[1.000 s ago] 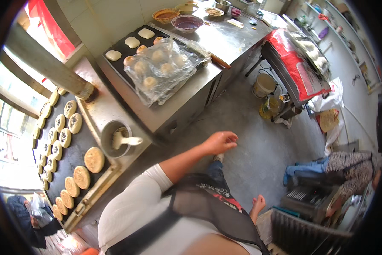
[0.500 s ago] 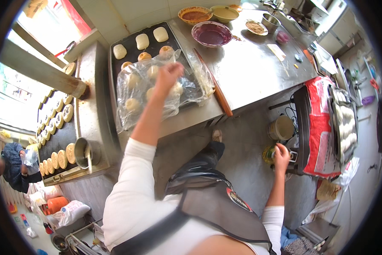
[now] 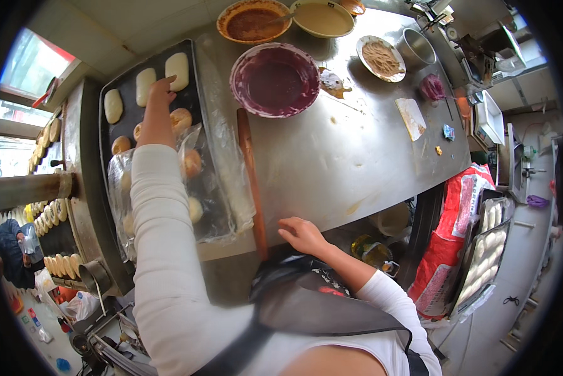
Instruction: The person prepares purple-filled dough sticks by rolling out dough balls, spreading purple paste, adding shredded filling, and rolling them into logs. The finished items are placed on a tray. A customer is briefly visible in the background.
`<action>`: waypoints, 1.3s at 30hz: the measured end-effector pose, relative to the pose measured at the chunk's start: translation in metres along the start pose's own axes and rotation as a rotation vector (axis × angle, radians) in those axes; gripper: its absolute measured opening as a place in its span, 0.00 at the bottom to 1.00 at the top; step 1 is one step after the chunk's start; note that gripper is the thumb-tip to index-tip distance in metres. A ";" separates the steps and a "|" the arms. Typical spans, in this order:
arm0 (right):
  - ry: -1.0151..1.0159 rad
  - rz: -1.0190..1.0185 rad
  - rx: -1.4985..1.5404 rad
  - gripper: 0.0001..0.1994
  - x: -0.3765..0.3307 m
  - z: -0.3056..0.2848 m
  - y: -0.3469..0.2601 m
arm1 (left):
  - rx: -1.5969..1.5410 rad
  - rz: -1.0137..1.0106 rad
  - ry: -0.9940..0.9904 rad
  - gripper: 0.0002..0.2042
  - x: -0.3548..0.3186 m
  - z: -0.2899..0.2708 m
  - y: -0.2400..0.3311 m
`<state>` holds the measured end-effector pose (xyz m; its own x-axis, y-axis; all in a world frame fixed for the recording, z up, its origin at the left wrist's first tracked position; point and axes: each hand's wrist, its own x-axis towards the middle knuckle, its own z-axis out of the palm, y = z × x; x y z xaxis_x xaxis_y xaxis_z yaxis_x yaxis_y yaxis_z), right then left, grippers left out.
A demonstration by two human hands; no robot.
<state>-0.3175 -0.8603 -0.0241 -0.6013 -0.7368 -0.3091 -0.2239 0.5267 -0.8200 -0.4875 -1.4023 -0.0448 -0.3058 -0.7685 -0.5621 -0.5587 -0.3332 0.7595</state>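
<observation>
My left hand (image 3: 160, 95) reaches over a dark baking tray (image 3: 197, 100), its fingers stretched out. They lie at the lower end of a pale oblong dough piece (image 3: 177, 70), and whether they press on it I cannot tell. Two more oblong pieces, a middle one (image 3: 146, 86) and a left one (image 3: 113, 106), lie in the same far row. Nearer, several round browned buns (image 3: 180, 119) sit on the tray, some beneath a clear plastic sheet (image 3: 215, 203). My left sleeve hides part of them. By the table's front edge my right hand (image 3: 301, 235) is open and empty, near a wooden rolling pin (image 3: 250, 169).
On the steel table (image 3: 331, 163) stand a purple-stained bowl (image 3: 275, 111), a red-brown sauce bowl (image 3: 222, 31), a cream-coloured bowl (image 3: 324, 22), a plate of shredded food (image 3: 381, 59) and a metal pot (image 3: 417, 47). Red-and-white sacks (image 3: 435, 250) stand at right; a griddle with round breads (image 3: 62, 266) is at left.
My left hand has gone from above the plastic sheet to the far row of dough pieces. My right hand has risen from beside the sacks to the table's front edge. The view has shifted.
</observation>
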 end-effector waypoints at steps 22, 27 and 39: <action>-0.402 -0.545 -1.048 0.23 0.251 -0.197 -0.008 | -1.331 0.590 -0.337 0.23 -0.220 -0.049 0.016; -0.197 -0.788 -1.042 0.10 0.261 -0.221 0.027 | -1.389 0.606 -0.677 0.28 -0.319 -0.043 -0.067; -0.132 -0.915 -0.807 0.17 0.244 -0.265 0.039 | -1.614 0.176 -0.624 0.25 -0.437 0.065 -0.183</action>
<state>-0.6765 -0.9076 -0.0035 0.0992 -0.9853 0.1393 -0.9615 -0.1309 -0.2415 -0.3020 -0.9700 0.0400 -0.7170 -0.6735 -0.1796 0.6596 -0.7389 0.1377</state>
